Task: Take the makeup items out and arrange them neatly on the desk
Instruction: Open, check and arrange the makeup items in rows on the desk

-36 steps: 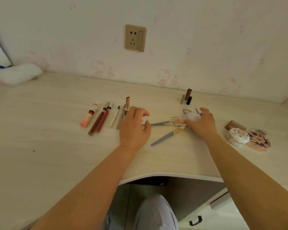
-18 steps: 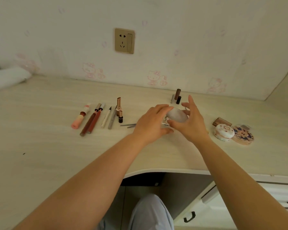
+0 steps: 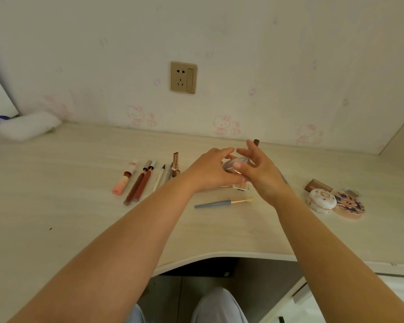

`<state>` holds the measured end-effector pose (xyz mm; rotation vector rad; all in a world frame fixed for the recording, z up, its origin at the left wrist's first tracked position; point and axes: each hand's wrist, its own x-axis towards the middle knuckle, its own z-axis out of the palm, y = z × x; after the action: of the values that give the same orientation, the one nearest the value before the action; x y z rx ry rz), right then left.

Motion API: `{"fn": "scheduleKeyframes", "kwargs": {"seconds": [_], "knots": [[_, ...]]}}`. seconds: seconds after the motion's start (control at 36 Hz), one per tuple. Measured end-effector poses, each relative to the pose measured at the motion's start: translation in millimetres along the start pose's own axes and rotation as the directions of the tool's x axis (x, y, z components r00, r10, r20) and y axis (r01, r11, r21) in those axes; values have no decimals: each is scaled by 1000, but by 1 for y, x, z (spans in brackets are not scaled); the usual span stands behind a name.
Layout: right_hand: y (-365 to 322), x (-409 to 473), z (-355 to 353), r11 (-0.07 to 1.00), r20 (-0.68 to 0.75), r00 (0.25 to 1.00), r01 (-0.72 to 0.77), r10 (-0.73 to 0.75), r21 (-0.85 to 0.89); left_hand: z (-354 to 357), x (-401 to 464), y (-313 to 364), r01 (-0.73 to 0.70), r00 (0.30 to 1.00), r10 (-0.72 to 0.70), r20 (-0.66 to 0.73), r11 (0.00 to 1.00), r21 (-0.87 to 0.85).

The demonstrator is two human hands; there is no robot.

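Makeup laid out on desk, both hands on a small round case

Makeup items sit on the pale wood desk (image 3: 56, 206), left to right: white cloth (image 3: 26, 125) at the far left against the wall; pink tube (image 3: 123, 181) lying flat; just beside it two dark red pencils (image 3: 138, 185) side by side, touching or nearly so; then a white pencil (image 3: 159, 178) and a grey one next to it, partly hidden by the arm; rose-gold lipstick (image 3: 175, 164) upright behind them; left hand (image 3: 210, 170) and right hand (image 3: 259, 171) meet above the desk centre, both holding a small round silvery case (image 3: 234, 164); left fingers curl over its near side, right thumb presses on its front, right fingers spread and lifted; blurred, so cannot tell if the lid is open; small pale item under the hands, mostly hidden; grey-handled brush (image 3: 222, 202) lies flat just in front of the hands, bristles pointing right; dark tube tip (image 3: 256, 142) pokes up behind the right fingers; further right, well apart from the hands, a brown flat palette (image 3: 317, 185), a white round floral jar (image 3: 322, 201) touching a pink patterned compact (image 3: 350, 206); wall socket (image 3: 183, 77) above the middle.
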<state>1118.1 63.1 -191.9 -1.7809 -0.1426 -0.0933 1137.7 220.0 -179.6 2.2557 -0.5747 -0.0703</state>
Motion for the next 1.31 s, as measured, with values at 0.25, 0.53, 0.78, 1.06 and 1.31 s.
{"fn": "scheduleKeyframes", "kwargs": {"seconds": [0.25, 0.53, 0.78, 1.06, 1.31], "knots": [[-16, -1, 13, 826, 35, 968, -230, 248, 515, -10, -5, 15, 60, 995, -75, -59, 975, -216], [-58, 0, 19, 762, 215, 954, -296, 208, 575, -22, -11, 42, -42, 980, -32, -198, 932, -359], [-86, 34, 22, 756, 166, 952, -305, 257, 579, -61, 17, 44, 27, 990, -63, -125, 961, -277], [-104, 85, 37, 780, 185, 949, -316, 257, 540, -114, 52, 36, 62, 995, -70, -72, 991, -119], [-96, 115, 54, 755, 194, 947, -322, 257, 571, -131, 64, 12, 55, 988, -77, -134, 985, -162]]}}
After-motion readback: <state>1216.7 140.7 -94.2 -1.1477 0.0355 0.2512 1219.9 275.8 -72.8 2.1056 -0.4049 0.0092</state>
